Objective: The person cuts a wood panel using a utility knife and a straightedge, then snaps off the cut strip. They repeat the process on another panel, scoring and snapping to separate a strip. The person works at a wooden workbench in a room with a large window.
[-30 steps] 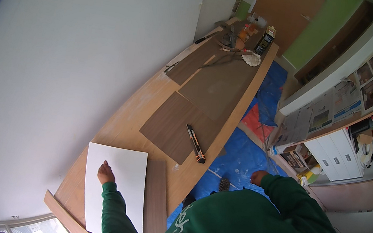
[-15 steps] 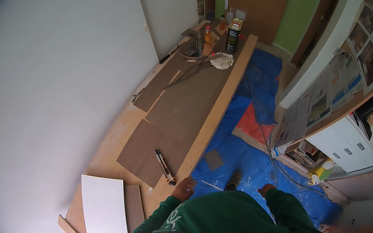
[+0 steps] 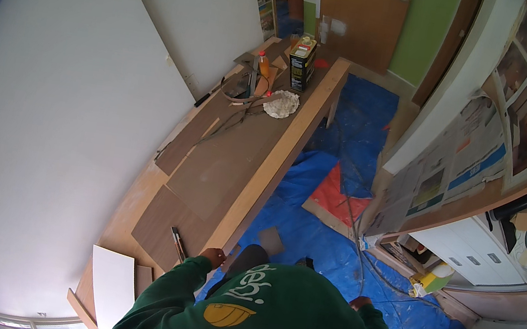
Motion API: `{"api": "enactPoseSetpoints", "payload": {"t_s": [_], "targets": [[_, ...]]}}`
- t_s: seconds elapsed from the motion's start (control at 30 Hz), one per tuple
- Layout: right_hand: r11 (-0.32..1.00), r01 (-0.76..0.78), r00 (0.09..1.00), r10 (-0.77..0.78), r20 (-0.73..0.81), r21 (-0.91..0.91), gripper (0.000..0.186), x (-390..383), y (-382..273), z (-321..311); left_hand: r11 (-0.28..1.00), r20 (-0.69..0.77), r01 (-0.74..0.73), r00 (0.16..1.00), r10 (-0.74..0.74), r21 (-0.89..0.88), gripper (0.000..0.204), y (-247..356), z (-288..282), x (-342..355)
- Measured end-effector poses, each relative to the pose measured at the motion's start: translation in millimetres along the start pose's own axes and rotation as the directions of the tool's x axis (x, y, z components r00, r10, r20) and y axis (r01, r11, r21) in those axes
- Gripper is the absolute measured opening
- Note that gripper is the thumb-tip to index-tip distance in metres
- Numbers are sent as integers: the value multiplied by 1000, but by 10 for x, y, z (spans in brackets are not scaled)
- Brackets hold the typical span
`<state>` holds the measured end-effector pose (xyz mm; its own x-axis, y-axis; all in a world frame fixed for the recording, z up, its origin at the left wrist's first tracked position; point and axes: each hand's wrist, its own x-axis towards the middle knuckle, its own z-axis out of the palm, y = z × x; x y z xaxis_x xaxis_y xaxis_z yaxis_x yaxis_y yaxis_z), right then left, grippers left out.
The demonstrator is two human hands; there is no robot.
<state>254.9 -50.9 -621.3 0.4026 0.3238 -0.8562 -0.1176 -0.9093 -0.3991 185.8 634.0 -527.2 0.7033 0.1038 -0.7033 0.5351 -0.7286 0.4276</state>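
My left hand [image 3: 215, 257] hangs at the front edge of a long wooden worktable [image 3: 253, 193]. Whether it touches the edge, and how its fingers lie, is too small to make out. Just left of it, a utility knife [image 3: 178, 244] lies on a brown sheet [image 3: 164, 224]. My right hand [image 3: 360, 303] is low at my right side, above the blue floor covering, its fingers largely hidden. No object shows in either hand. A white panel [image 3: 111, 291] lies at the table's near end, partly over a smaller brown piece [image 3: 143, 279].
Toward the table's far end stand a metal can [image 3: 301, 65] and an orange bottle [image 3: 263, 65], near a crumpled whitish pad [image 3: 281, 104] and a cable [image 3: 221, 128]. Blue sheeting [image 3: 313, 239] covers the floor, with cables [image 3: 359, 252] across it. White drawers [image 3: 473, 251] stand at right.
My view has shifted, and the table and its things sit further left in it. My right hand has dropped closer to my body. My left hand stays near the table edge.
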Motion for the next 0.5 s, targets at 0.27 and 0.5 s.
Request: {"api": "enactPoseSetpoints", "payload": {"t_s": [0.27, 0.5], "targets": [[993, -63, 971, 38, -235, -100, 40, 764, 689, 569, 993, -156, -96, 984, 85, -67, 56, 1655, -910, 1338], [988, -81, 939, 120, -322, 132, 38, 825, 371, -708, 896, -702, -395, 697, 148, -203, 22, 2474, -2289, 3642]]}}
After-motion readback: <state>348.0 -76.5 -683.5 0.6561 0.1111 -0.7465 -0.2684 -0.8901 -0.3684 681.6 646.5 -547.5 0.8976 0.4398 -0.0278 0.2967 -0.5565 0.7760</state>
